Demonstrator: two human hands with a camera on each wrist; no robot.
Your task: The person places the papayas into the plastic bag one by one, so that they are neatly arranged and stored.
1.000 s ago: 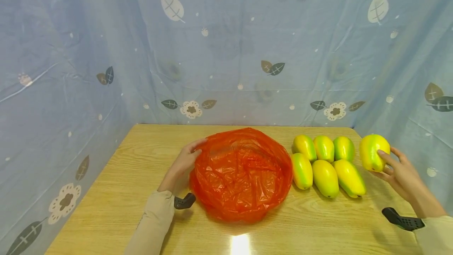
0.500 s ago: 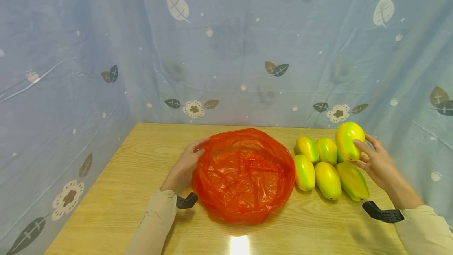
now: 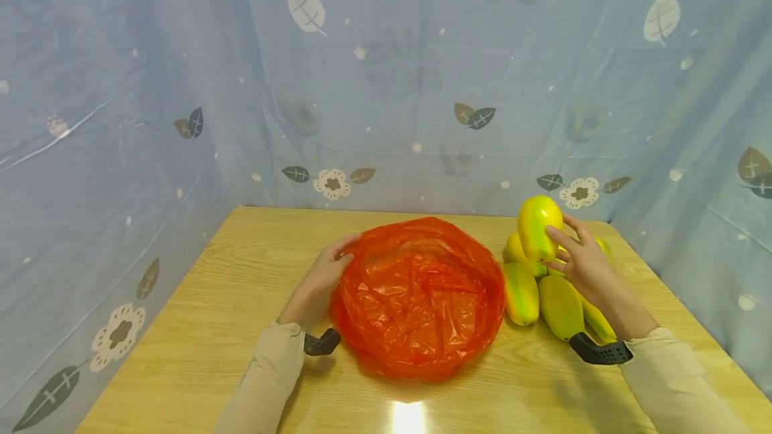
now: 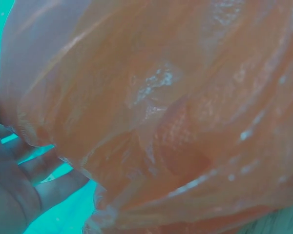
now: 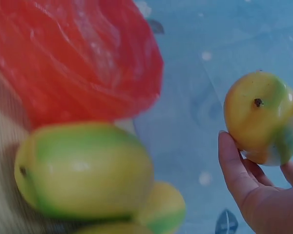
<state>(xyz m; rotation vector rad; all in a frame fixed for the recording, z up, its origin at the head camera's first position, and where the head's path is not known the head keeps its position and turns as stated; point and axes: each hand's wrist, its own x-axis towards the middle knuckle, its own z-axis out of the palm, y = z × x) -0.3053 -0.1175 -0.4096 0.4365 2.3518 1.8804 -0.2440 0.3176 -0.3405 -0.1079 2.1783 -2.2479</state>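
Head view, left hand (image 3: 319, 280): fingers curled on the left rim of the orange plastic bag (image 3: 419, 297), mid wooden table (image 3: 199, 327).
Head view, right hand (image 3: 582, 263): grips a raised mango (image 3: 539, 226) above the mango pile (image 3: 543, 293); floral cloth (image 3: 386, 79) behind.
Left wrist view: fingers (image 4: 49, 187) under bag film (image 4: 176, 112); film fills the frame.
Right wrist view: mango (image 5: 261, 117) cupped in fingers (image 5: 234, 170); a table mango (image 5: 83, 170) blurred in front.

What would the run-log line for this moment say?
right hand: grips lifted mango | left hand: holds red bag rim | other mangoes: on table
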